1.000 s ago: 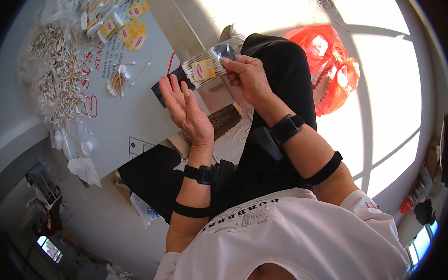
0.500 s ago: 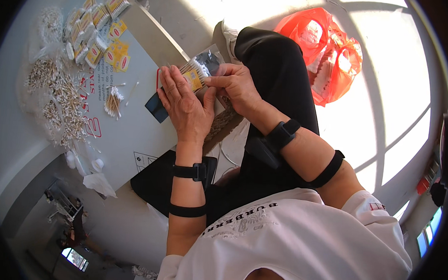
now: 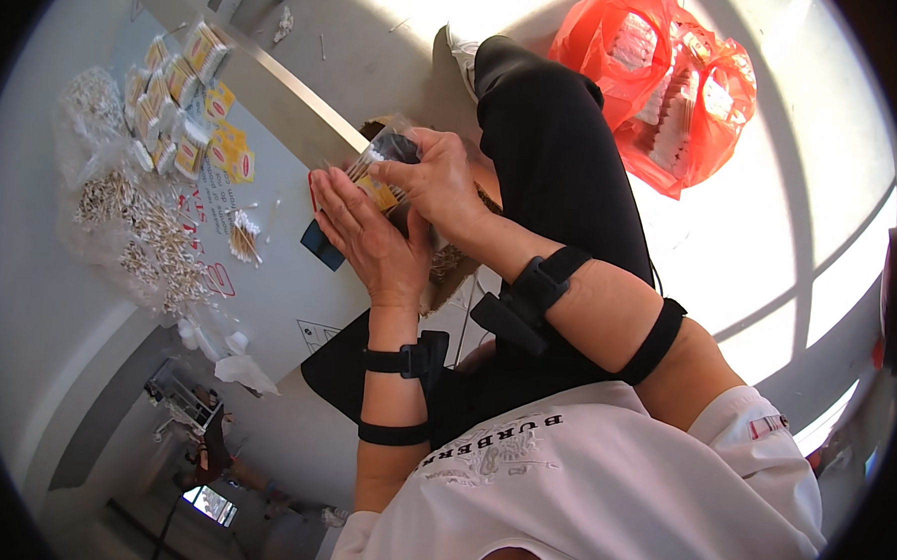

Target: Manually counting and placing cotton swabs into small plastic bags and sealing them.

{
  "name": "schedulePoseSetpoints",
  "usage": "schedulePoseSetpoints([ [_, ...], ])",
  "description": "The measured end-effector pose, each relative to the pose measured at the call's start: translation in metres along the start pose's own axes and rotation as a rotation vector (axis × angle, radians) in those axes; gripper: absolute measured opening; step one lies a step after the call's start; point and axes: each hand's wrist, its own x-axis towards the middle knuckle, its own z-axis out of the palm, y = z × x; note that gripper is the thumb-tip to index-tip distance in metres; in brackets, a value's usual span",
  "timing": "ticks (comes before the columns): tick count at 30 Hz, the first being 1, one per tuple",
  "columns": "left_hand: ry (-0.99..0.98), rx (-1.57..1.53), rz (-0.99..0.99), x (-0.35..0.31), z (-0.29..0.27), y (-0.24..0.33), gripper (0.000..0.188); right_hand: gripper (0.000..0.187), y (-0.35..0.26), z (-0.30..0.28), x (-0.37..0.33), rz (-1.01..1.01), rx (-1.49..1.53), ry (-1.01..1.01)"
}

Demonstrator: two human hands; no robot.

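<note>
In the head view, a flat clear-plastic packet of white-tipped cotton swabs with a yellow card (image 3: 379,192) is held just above the centre of the frame, between the two hands. By the right hand (image 3: 441,185) the packet is pinched from the right, thumb and bent fingers closed on it. By the left hand (image 3: 373,245), palm turned toward it and fingers stretched close together, its lower-left part is covered; whether it is gripped there cannot be told. Both hands are thus touching it, neither clearly nearer. The loose film end is pointed toward the upper right, beside the right fingers, and the swab-filled part is turned to the lower left; the full long axis is hidden by the fingers. A small dark flat rectangle (image 3: 322,244) is seen just left of the left hand, on the pale grey counter (image 3: 279,273). Stacked swab packets (image 3: 164,107) are placed at upper left, well apart from both hands.
</note>
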Motion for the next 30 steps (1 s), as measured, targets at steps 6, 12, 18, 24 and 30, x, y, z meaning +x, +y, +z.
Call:
schedulePoseSetpoints([
  [6,0.004,0.011,-0.005,0.000,0.000,0.000,0.093,0.010,0.000,0.003,0.010,-0.040,-0.092,-0.020],
  [12,-0.004,-0.018,-0.003,0.001,0.002,-0.001,0.099,0.025,-0.015,-0.024,-0.014,0.395,0.417,0.074],
  [18,-0.045,-0.028,-0.033,-0.001,-0.002,0.003,0.103,0.023,-0.017,-0.031,-0.024,0.487,0.430,-0.007],
  [24,-0.040,-0.050,-0.003,-0.002,-0.001,-0.001,0.103,0.011,-0.001,-0.013,-0.026,0.223,0.104,0.018],
  [30,-0.030,-0.036,-0.013,-0.003,0.000,-0.003,0.106,0.011,-0.002,-0.014,-0.020,0.220,0.136,0.020],
])
